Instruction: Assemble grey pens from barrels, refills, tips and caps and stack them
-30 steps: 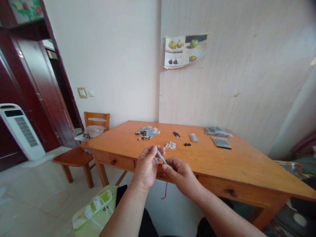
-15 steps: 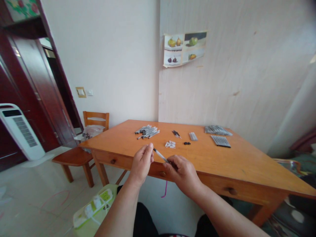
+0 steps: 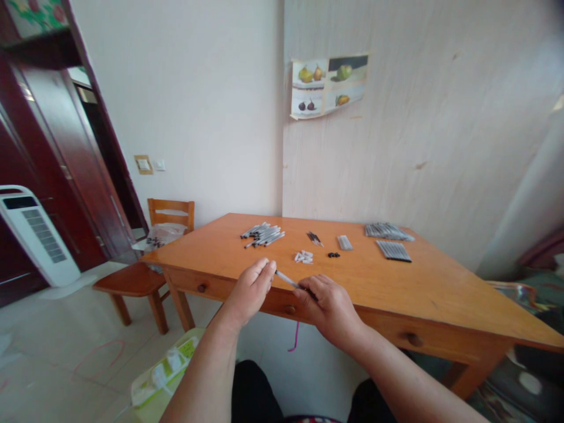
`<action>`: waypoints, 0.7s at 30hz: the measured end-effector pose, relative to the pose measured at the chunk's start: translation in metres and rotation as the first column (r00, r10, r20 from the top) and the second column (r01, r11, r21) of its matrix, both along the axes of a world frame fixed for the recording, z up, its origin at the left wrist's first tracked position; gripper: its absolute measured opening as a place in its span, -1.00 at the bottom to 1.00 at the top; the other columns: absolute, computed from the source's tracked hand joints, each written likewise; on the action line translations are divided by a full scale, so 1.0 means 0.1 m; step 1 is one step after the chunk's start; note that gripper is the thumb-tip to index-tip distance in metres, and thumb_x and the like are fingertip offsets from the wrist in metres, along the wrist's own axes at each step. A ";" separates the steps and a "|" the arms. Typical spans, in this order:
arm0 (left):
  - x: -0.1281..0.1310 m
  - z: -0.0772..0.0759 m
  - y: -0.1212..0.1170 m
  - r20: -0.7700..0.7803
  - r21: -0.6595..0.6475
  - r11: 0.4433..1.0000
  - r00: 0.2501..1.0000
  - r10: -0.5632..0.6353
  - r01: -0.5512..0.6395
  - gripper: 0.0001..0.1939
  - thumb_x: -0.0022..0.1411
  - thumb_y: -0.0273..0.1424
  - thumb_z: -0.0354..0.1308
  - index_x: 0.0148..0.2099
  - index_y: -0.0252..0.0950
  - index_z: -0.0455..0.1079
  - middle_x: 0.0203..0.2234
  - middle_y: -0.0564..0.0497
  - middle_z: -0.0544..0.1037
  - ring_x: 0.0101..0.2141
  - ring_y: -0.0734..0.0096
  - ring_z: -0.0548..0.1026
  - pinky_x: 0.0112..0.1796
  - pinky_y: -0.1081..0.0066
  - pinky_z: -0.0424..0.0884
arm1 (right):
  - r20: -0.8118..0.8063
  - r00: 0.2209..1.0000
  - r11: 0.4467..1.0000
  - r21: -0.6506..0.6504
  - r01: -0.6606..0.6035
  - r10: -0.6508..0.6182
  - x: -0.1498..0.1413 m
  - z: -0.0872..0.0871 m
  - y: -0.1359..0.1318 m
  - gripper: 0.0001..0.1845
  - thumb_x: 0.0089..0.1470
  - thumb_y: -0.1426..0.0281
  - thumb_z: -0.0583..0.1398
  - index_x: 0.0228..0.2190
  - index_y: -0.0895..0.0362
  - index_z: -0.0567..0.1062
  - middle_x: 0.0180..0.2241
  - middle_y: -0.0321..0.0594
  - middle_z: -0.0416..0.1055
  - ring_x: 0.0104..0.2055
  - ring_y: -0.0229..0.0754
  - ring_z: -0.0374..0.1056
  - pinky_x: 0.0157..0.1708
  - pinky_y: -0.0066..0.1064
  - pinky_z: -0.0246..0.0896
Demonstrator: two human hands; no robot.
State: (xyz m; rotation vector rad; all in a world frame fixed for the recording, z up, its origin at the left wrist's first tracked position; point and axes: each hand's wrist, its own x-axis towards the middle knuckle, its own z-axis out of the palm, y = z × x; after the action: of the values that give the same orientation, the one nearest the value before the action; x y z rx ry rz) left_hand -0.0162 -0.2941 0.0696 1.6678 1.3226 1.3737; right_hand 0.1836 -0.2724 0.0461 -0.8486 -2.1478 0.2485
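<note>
A pen (image 3: 287, 279) with a clear barrel spans the gap between my two hands, above the front edge of the wooden table (image 3: 379, 282). My right hand (image 3: 326, 302) is closed round its right end. The thumb and fingers of my left hand (image 3: 253, 288) pinch the dark left end, mostly covering it. Beyond my hands lie a heap of pens (image 3: 263, 235), some small white pieces (image 3: 304, 257), black plugs (image 3: 333, 255), thin dark refills (image 3: 314, 238) and a stack of clear tubes (image 3: 345, 242).
At the right of the table are a row of pens (image 3: 393, 251) and a larger pile of pens (image 3: 388, 231). A wooden chair (image 3: 170, 208) holding a plastic bag stands at the left. A green box (image 3: 152, 405) with a power strip sits below my left arm.
My left hand's fingers have closed over the pen's dark end, which showed before. Both hands have shifted only slightly, and the things on the table have stayed put.
</note>
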 end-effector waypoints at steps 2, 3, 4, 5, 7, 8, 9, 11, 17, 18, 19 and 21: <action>-0.01 0.00 -0.01 -0.030 -0.002 1.000 0.999 -0.019 0.019 -0.63 0.34 -0.07 -0.07 -0.37 -0.24 0.19 -0.55 0.13 0.26 -0.50 0.48 0.23 -0.42 0.46 0.18 | -0.005 1.000 0.999 -0.039 -0.030 0.030 0.01 0.02 0.00 -0.81 0.24 0.30 0.10 -0.34 0.10 0.47 -0.42 -0.22 0.43 -0.33 -0.19 0.32 -0.30 -0.39 0.11; -0.01 0.01 -0.01 -0.047 -0.003 1.000 0.999 -0.027 0.027 -0.63 0.34 -0.07 -0.08 -0.36 -0.24 0.19 -0.55 0.13 0.26 -0.49 0.47 0.24 -0.41 0.46 0.18 | -0.012 0.999 0.997 -0.066 -0.049 0.049 0.02 0.02 -0.01 -0.80 0.24 0.30 0.10 -0.35 0.10 0.47 -0.43 -0.23 0.42 -0.34 -0.20 0.31 -0.31 -0.40 0.10; -0.01 0.01 -0.01 -0.064 -0.002 0.999 0.997 -0.034 0.034 -0.63 0.35 -0.07 -0.09 -0.36 -0.24 0.18 -0.55 0.13 0.27 -0.48 0.47 0.25 -0.40 0.45 0.19 | -0.024 0.997 0.992 -0.099 -0.072 0.070 0.02 0.03 -0.01 -0.79 0.25 0.30 0.10 -0.37 0.10 0.46 -0.45 -0.25 0.41 -0.37 -0.22 0.30 -0.33 -0.41 0.10; -0.01 0.02 -0.02 -0.080 0.002 0.999 0.996 -0.040 0.040 -0.63 0.35 -0.07 -0.10 -0.37 -0.24 0.18 -0.55 0.13 0.27 -0.48 0.46 0.26 -0.39 0.45 0.20 | -0.042 0.994 0.985 -0.142 -0.101 0.096 0.03 0.03 -0.01 -0.77 0.25 0.29 0.09 -0.39 0.11 0.45 -0.47 -0.27 0.38 -0.40 -0.24 0.27 -0.36 -0.41 0.08; -0.01 0.04 -0.02 -0.110 0.013 0.999 0.993 -0.046 0.047 -0.62 0.36 -0.07 -0.11 -0.37 -0.23 0.18 -0.54 0.13 0.29 -0.47 0.46 0.28 -0.36 0.44 0.21 | -0.104 0.983 0.954 -0.244 -0.173 0.152 0.04 0.04 0.00 -0.71 0.27 0.25 0.07 -0.42 0.12 0.43 -0.51 -0.31 0.32 -0.45 -0.28 0.22 -0.41 -0.43 0.06; -0.01 0.05 -0.03 -0.122 0.016 0.999 0.991 -0.047 0.050 -0.62 0.36 -0.08 -0.12 -0.37 -0.23 0.18 -0.54 0.13 0.29 -0.47 0.46 0.28 -0.36 0.43 0.21 | -0.142 0.973 0.930 -0.297 -0.215 0.180 0.04 0.05 0.00 -0.69 0.27 0.22 0.07 -0.42 0.13 0.42 -0.53 -0.32 0.29 -0.47 -0.30 0.18 -0.44 -0.44 0.04; -0.02 0.06 -0.03 -0.133 0.018 0.999 0.990 -0.048 0.051 -0.62 0.37 -0.08 -0.12 -0.37 -0.23 0.18 -0.54 0.13 0.30 -0.47 0.46 0.28 -0.36 0.43 0.21 | -0.181 0.962 0.902 -0.348 -0.256 0.203 0.05 0.05 0.00 -0.67 0.27 0.19 0.07 -0.43 0.13 0.41 -0.54 -0.34 0.25 -0.49 -0.31 0.15 -0.46 -0.45 0.03; -0.02 0.09 -0.05 -0.157 0.016 0.998 0.986 -0.056 0.059 -0.62 0.37 -0.08 -0.12 -0.38 -0.23 0.18 -0.54 0.13 0.30 -0.48 0.46 0.28 -0.36 0.43 0.21 | -0.256 0.937 0.839 -0.432 -0.330 0.237 0.06 0.06 0.01 -0.64 0.25 0.14 0.09 -0.44 0.14 0.40 -0.55 -0.35 0.21 -0.51 -0.33 0.10 -0.49 -0.46 0.00; -0.04 0.15 -0.08 -0.230 0.021 0.994 0.968 -0.103 0.111 -0.63 0.38 -0.12 -0.12 -0.38 -0.24 0.19 -0.52 0.12 0.31 -0.45 0.45 0.29 -0.33 0.43 0.22 | -0.464 0.847 0.556 -0.646 -0.523 0.258 0.10 0.07 0.04 -0.58 0.17 0.07 0.16 -0.45 0.18 0.44 -0.63 -0.37 0.21 -0.59 -0.36 0.03 -0.55 -0.46 -0.12; -0.05 0.15 -0.08 -0.233 0.024 0.993 0.966 -0.111 0.120 -0.63 0.38 -0.12 -0.12 -0.38 -0.24 0.20 -0.52 0.12 0.31 -0.45 0.45 0.29 -0.32 0.43 0.22 | -0.489 0.834 0.503 -0.670 -0.546 0.254 0.11 0.07 0.04 -0.57 0.17 0.06 0.16 -0.42 0.20 0.47 -0.65 -0.37 0.21 -0.60 -0.37 0.02 -0.56 -0.46 -0.14; -0.04 0.15 -0.08 -0.233 0.026 0.991 0.965 -0.118 0.128 -0.63 0.39 -0.12 -0.12 -0.38 -0.24 0.20 -0.51 0.12 0.31 -0.44 0.45 0.29 -0.32 0.43 0.22 | -0.510 0.823 0.460 -0.686 -0.564 0.249 0.12 0.07 0.04 -0.56 0.17 0.06 0.16 -0.40 0.21 0.49 -0.66 -0.37 0.21 -0.61 -0.37 0.02 -0.57 -0.46 -0.16; -0.03 0.14 -0.07 -0.221 0.030 0.991 0.967 -0.124 0.134 -0.63 0.38 -0.11 -0.12 -0.38 -0.24 0.20 -0.51 0.11 0.31 -0.44 0.45 0.29 -0.31 0.43 0.22 | -0.537 0.810 0.409 -0.701 -0.584 0.238 0.13 0.07 0.04 -0.55 0.16 0.05 0.17 -0.38 0.23 0.51 -0.67 -0.36 0.23 -0.63 -0.38 0.01 -0.57 -0.46 -0.18</action>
State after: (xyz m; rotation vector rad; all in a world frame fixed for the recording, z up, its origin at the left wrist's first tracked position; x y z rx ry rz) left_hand -0.0195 -0.3009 0.0841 1.9452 1.2839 1.1783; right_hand 0.1963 -0.2681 0.0535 -0.6302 -1.7599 1.7307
